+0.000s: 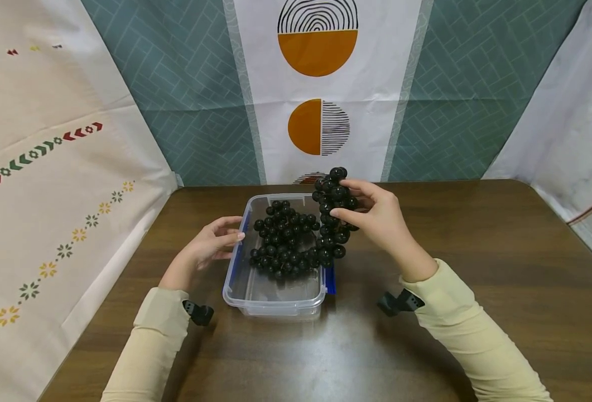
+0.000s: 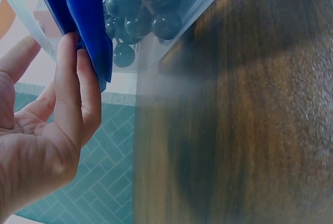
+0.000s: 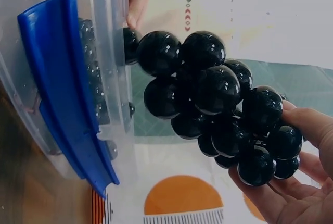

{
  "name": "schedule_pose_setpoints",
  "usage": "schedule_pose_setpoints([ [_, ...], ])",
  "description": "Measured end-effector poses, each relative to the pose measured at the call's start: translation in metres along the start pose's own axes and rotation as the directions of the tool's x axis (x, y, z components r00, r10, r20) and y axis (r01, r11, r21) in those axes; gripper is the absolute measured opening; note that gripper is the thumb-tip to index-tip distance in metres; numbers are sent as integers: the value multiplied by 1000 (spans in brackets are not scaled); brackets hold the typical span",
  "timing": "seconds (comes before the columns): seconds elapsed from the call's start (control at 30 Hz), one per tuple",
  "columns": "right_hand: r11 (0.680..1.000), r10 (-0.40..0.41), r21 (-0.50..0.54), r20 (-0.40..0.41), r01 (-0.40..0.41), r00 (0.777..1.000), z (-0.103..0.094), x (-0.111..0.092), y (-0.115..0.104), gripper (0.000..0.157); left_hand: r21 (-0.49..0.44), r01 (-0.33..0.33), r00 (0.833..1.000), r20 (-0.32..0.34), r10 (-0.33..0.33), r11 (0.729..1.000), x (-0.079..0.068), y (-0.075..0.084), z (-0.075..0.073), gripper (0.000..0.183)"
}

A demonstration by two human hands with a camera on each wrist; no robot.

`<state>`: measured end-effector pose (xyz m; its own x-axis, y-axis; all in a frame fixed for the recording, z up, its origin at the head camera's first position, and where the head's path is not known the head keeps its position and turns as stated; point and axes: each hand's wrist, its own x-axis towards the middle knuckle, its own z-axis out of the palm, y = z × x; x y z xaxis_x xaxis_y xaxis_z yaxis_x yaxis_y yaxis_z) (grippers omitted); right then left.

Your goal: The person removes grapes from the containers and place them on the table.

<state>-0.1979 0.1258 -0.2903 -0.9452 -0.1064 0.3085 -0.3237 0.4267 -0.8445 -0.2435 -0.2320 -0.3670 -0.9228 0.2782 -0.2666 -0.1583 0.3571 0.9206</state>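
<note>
My right hand (image 1: 381,215) pinches a bunch of shiny black grapes (image 1: 338,193) between thumb and fingers, over the right rim of a clear plastic container (image 1: 275,306). The lower grapes of this bunch overlap the rim and those inside. More black grapes (image 1: 272,251) lie in the container. My left hand (image 1: 214,241) grips the container's left side. In the left wrist view its thumb is over the rim and its fingers press against a blue latch (image 2: 86,15). The right wrist view shows another blue latch (image 3: 57,78) hanging down on the near side.
The container stands on a brown wooden table (image 1: 476,251). A patterned teal and white cloth (image 1: 200,111) hangs behind the far edge. Pale cloths (image 1: 24,223) hang to the left and right. Small dark cameras (image 1: 198,312) are strapped to both wrists.
</note>
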Motion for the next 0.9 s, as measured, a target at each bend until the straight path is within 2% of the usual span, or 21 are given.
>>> schedule_pose_setpoints([
  [0.23,1000,2,6,-10,-2,1000,-5,-2,7,55,2,7,1000,2,-7,1000,-2,1,0,63],
  [0.57,1000,-11,4,-46,11,999,-15,0,4,53,3,21,1000,-4,-21,1000,0,7,0,63],
  [0.9,1000,0,-21,-23,0,1000,-22,0,12,53,1,32,999,-11,-32,999,-1,6,1,62],
])
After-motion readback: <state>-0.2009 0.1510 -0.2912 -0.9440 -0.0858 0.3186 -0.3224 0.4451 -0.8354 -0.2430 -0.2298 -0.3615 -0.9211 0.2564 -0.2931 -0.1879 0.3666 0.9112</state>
